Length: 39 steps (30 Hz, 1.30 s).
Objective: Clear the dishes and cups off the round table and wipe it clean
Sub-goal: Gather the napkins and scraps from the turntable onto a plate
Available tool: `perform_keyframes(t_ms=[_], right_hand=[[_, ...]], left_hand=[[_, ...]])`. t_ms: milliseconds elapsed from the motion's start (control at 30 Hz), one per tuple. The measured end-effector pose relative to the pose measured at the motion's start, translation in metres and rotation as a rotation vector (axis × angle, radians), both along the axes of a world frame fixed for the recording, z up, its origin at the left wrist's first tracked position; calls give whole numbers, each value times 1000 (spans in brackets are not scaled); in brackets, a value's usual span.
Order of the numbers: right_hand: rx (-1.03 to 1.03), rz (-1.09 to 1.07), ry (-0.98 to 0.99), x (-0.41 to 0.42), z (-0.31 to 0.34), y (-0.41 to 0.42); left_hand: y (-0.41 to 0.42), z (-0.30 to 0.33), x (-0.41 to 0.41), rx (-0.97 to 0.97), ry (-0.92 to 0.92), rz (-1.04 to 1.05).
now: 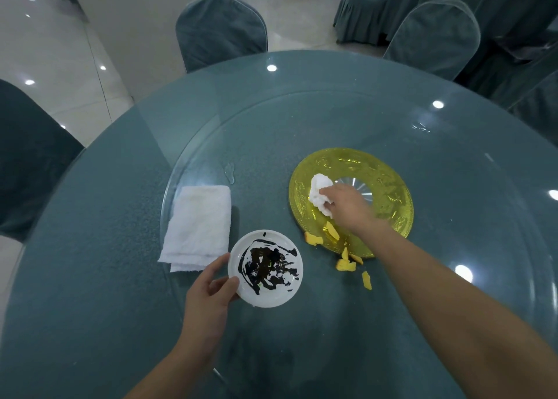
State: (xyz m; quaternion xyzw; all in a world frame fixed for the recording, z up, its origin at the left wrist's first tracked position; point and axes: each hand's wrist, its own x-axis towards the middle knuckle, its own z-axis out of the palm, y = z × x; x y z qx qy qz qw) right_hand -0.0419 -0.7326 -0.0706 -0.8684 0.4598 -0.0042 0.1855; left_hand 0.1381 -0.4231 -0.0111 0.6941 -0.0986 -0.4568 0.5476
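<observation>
A small white plate [265,268] smeared with dark sauce sits near the front of the glass turntable [302,120]. My left hand [208,293] grips its left rim, thumb on top. To the right lies a yellow glass plate [383,181]. My right hand [347,202] reaches over it and pinches a crumpled white tissue [320,187] resting on its left side. Yellow food scraps [345,264] lie on the plate's front rim and spill onto the glass. A folded white towel [197,226] lies left of the white plate.
The round table [90,278] has a teal cloth under glass. Chairs in teal covers stand at the far side [220,30], far right [434,39] and left [27,163]. Small wet spots [229,170] mark the turntable.
</observation>
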Motion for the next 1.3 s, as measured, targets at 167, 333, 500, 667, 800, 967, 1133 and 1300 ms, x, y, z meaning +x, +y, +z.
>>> perform_keyframes(t_ms=[167, 333, 500, 667, 800, 967, 1133, 1300], right_hand=[[432, -423, -490, -3, 20, -8], [61, -403, -251, 0, 7, -8], [-134, -159, -25, 12, -10, 7], [-93, -102, -30, -2, -2, 16], [24, -132, -32, -5, 2, -1], [27, -47, 41, -3, -4, -10], [5, 109, 100, -5, 3, 11], [94, 36, 42, -23, -2, 34]], left_hand=[[5, 6, 0, -19, -8, -16], [8, 4, 4, -4, -6, -3], [8, 0, 4, 13, -13, -10], [9, 1, 2, 12, -9, -15], [13, -1, -1, 21, -13, -23], [22, -7, -3, 37, -7, -19], [33, -6, -7, 32, 8, -12], [47, -1, -13, 22, 29, -6]])
